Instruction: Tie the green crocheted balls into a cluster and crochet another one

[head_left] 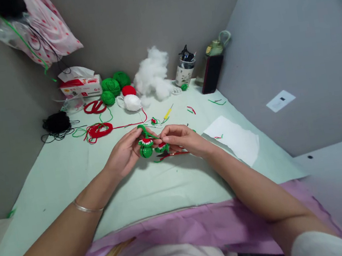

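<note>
My left hand [126,151] is closed round a small crocheted piece [145,146], a green ball with a red and white rim and a green loop on top. My right hand [180,138] pinches a second, similar green and red crocheted piece [162,147] right beside the first. The two hands meet above the pale green table cover [69,176]. A red strand [174,154] lies under my right hand.
At the back lie green yarn balls [110,85], a red ball [128,90], a white ball [132,102], white stuffing [152,75], red scissors [94,107], a tissue box [80,86], a jar [185,73], a bottle [213,69]. Loose red yarn [98,130], black yarn [56,124], a white sheet [234,138].
</note>
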`<action>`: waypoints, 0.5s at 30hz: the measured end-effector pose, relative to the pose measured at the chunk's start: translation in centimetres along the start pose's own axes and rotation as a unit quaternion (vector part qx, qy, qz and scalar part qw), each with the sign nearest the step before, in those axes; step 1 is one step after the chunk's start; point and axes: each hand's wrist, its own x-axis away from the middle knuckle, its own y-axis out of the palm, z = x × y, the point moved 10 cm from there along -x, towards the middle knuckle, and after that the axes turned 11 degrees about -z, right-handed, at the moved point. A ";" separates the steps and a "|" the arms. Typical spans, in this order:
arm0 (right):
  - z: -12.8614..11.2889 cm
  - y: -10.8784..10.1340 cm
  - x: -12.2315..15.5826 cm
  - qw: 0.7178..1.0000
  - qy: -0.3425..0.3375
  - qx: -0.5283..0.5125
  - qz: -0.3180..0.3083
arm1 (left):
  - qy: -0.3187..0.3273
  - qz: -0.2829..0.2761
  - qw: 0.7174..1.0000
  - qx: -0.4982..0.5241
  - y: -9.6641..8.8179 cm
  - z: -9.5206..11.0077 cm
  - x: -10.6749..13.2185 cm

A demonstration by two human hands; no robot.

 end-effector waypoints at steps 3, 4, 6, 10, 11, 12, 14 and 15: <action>-0.4 0.3 0.1 1.000 0.007 0.011 -0.021 | -0.012 0.027 0.998 0.047 -0.7 0.1 0.0; -0.5 0.4 0.2 1.000 0.006 0.013 -0.027 | -0.011 0.036 0.998 0.057 -0.9 0.2 0.0; -0.8 0.3 0.2 0.999 -0.001 0.020 -0.024 | -0.011 0.045 0.997 0.062 -1.2 0.4 0.0; -1.5 -0.4 0.4 0.999 -0.022 0.036 0.014 | -0.017 0.005 1.000 0.001 -0.3 0.8 0.2; -1.6 -0.5 0.5 0.999 -0.025 0.042 0.020 | -0.021 -0.006 0.999 -0.030 0.0 0.7 0.2; -1.7 -0.5 0.5 0.998 -0.025 0.049 0.022 | -0.027 -0.015 0.997 -0.065 0.2 0.7 0.3; -1.9 -0.3 0.6 0.998 -0.025 0.058 0.021 | -0.039 -0.029 0.989 -0.143 0.4 0.5 0.4; -2.0 -0.2 0.7 0.998 -0.023 0.060 0.019 | -0.043 -0.036 0.981 -0.187 0.5 0.4 0.4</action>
